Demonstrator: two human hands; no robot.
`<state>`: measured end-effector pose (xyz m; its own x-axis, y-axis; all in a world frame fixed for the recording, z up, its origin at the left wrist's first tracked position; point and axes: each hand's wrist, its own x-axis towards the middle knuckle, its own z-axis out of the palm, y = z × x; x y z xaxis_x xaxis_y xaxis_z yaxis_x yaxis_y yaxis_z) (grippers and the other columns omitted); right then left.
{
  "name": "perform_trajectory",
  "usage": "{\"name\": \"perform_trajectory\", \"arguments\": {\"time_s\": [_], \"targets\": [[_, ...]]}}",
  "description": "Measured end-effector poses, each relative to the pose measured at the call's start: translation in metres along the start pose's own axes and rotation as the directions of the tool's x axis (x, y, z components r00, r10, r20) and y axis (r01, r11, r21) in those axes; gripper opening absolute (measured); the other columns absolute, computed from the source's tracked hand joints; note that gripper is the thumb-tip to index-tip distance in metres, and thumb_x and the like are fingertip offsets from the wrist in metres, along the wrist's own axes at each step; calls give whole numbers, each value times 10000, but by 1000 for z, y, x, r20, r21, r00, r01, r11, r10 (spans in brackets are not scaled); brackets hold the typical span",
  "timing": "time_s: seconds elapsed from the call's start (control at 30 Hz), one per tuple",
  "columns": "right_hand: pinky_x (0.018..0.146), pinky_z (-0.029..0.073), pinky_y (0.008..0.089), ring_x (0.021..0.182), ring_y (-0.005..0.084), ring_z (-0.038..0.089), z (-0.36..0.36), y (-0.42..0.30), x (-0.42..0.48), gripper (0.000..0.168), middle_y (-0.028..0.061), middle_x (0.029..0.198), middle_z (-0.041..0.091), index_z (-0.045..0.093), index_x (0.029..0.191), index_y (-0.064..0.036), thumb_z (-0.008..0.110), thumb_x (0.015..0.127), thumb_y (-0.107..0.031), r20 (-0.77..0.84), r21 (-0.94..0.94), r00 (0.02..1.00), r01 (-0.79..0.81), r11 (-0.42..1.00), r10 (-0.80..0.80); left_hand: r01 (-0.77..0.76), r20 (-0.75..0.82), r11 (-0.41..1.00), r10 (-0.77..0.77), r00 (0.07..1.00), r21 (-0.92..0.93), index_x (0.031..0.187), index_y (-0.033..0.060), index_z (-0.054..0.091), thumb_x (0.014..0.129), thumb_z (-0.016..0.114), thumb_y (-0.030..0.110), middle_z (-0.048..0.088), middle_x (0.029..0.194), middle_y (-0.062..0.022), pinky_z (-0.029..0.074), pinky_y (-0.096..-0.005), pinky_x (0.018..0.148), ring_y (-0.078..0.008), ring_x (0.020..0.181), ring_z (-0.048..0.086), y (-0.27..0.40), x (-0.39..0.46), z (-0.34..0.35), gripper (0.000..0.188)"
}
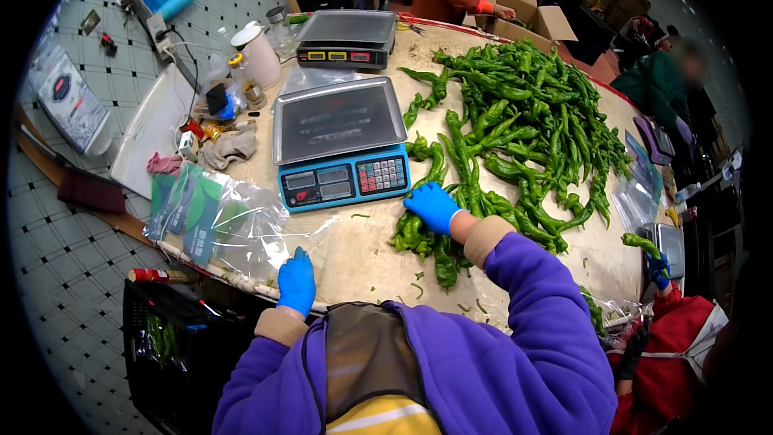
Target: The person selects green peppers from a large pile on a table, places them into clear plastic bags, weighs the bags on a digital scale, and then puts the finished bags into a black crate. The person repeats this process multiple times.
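Observation:
My left hand [296, 278], in a blue glove, rests at the near edge of the table beside clear plastic bags [247, 223]; whether its fingers grip a bag's edge I cannot tell. Blue-gloved too, my right hand [432, 208] lies over green peppers [447, 263] at the near left of the heap; its fingertips are hidden, so a grip is not certain. A large pile of long green peppers [531, 103] spreads to the right and beyond. Left of my right hand stands a blue digital scale [344, 178] with a bare metal tray [339, 121].
A second scale [346, 42], a pitcher [256, 54] and jars stand at the back left, with a cloth [228, 148] nearer. A black crate [175, 356] is below left. Co-workers are around the table; one's dark-gloved hand holds a pepper [641, 244] at right, another reaches into a cardboard box [516, 3].

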<state>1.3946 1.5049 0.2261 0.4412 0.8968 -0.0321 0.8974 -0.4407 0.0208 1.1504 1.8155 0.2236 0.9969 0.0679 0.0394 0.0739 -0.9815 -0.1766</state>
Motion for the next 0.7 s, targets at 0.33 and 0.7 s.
{"name": "perform_trajectory", "arguments": {"time_s": [0.33,0.7], "targets": [[797,511,434,942,345,638,11,16,2,333,116,986,652,613,1092,-161,669,768,-108,-29,76,996,92,993,-90,15,15,1000,-14,1000,-13,1081,-14,613,860,561,30,611,1098,-153,532,-372,645,-268,772,640,1,2,9,231],[809,522,484,939,435,633,-100,-29,8,1130,266,1125,608,19,1558,-195,764,708,-202,67,540,993,-115,833,94,125,5,992,-125,992,4,1079,-18,608,691,655,9,531,1301,-222,533,-410,712,-325,876,635,-4,-4,-15,391]]}}
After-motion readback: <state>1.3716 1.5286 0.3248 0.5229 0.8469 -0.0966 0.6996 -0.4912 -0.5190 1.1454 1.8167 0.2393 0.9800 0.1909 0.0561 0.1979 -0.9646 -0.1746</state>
